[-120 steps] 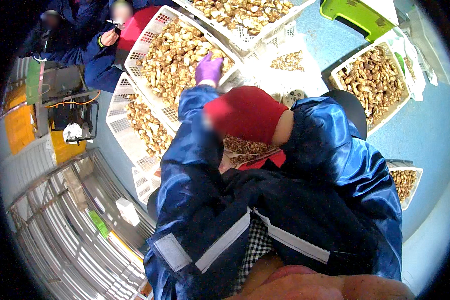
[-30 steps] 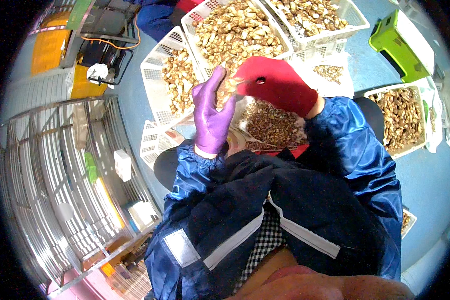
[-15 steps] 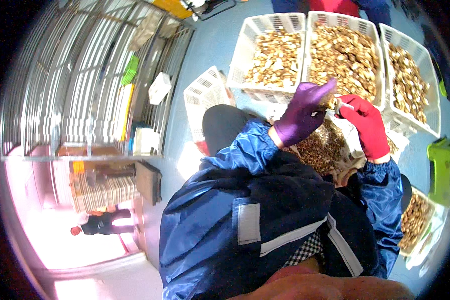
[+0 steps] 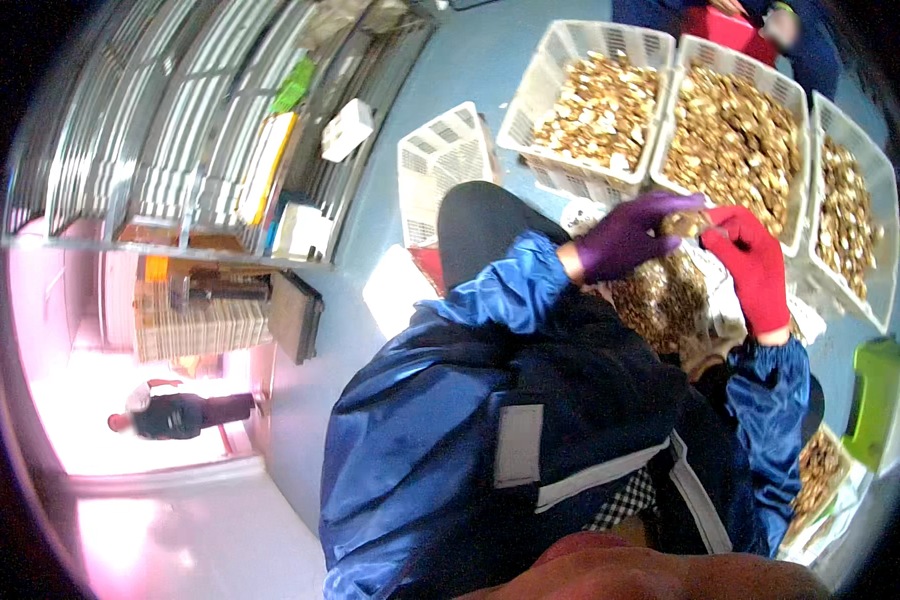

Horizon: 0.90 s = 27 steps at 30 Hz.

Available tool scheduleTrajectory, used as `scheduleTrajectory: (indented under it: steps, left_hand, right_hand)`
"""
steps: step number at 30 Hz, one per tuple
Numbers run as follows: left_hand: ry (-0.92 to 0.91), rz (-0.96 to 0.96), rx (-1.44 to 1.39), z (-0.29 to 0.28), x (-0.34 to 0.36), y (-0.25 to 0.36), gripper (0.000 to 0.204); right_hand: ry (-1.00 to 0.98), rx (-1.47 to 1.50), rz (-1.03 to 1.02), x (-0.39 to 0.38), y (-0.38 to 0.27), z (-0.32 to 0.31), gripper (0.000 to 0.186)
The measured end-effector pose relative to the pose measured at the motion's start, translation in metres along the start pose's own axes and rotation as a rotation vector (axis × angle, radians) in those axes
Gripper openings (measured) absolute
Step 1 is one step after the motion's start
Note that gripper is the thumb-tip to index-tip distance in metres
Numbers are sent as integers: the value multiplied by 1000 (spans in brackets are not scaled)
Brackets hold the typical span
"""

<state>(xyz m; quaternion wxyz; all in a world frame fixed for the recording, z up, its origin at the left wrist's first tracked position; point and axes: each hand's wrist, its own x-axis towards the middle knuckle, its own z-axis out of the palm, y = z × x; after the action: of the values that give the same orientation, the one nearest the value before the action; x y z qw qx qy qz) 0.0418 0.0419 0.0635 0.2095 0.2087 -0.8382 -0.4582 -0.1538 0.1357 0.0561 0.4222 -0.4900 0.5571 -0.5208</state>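
Observation:
My left hand (image 4: 625, 238), in a purple glove, holds a brownish, mushroom-like piece (image 4: 682, 223) between thumb and fingers. My right hand (image 4: 752, 265), in a red glove, is closed close beside that piece. A small thin thing seems to stick out of its fingertips, too small to name. Beneath both hands a whitish sack or bag (image 4: 725, 300) lies open in my lap. Inside it is a heap of small dark brown bits (image 4: 660, 305).
White crates of tan and brown pieces stand ahead: left (image 4: 530, 125), middle (image 4: 670, 110) and right (image 4: 885, 240). An empty white crate (image 4: 425, 150) sits left, metal racks (image 4: 180, 130) beyond it. A green bin (image 4: 875, 390) is at right. Other people are at far left (image 4: 170, 415) and ahead.
The view has shifted, so the crates appear farther right. My left fingers have come down from a raised position around the piece. The right hand stays beside it.

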Motion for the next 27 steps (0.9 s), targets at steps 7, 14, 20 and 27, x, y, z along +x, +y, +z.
scheduleTrajectory:
  steps: [7, 14, 20, 27]
  left_hand:
    - [35, -96, -159, 0, 4, 8, 52]
    - [264, 614, 1004, 15, 24, 36, 27]
    - [195, 551, 1166, 20, 18, 40, 24]
    - [200, 663, 1029, 18, 27, 40, 22]
  right_hand:
    - [138, 68, -491, 5, 15, 12, 12]
    - [80, -95, -300, -5, 6, -16, 18]
    - [96, 64, -291, -2, 12, -14, 23]
    - [198, -191, -550, -3, 24, -8, 24]
